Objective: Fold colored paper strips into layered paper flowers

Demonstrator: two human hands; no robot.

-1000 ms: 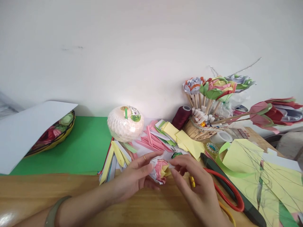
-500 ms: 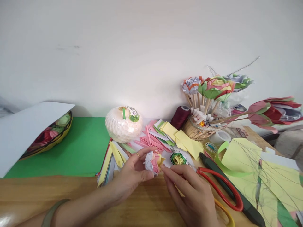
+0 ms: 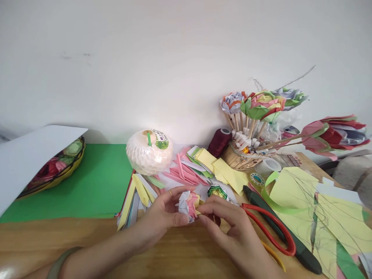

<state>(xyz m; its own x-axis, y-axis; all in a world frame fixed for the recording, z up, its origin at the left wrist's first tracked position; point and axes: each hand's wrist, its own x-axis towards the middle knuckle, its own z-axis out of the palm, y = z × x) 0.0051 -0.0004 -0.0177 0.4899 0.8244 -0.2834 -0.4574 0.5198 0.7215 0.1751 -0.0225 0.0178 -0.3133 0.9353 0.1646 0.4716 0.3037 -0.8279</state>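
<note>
A small folded paper flower [image 3: 189,204] in white, pink and yellow is held sideways above the wooden table. My left hand [image 3: 167,211] is closed round its white outer side, thumb below and fingers above. At its yellow inner side, my right hand [image 3: 223,223] pinches the tip of a yellow petal between thumb and fingers. Just behind my right hand lies a green and yellow paper flower [image 3: 217,191], partly covered by the fingers. Beyond both hands is a pile of pink folded paper strips [image 3: 184,170].
Red-handled scissors [image 3: 286,236] and a dark green long tool [image 3: 308,257] lie right of my right hand. Behind are a foam-wrapped round fruit [image 3: 149,153], a maroon thread spool [image 3: 220,142] and a basket [image 3: 238,159] of paper flowers. Green paper [image 3: 101,178] covers the left.
My right hand has moved up and in against the flower, its fingers now at the yellow petals. The left hand keeps its hold. The view has shifted slightly.
</note>
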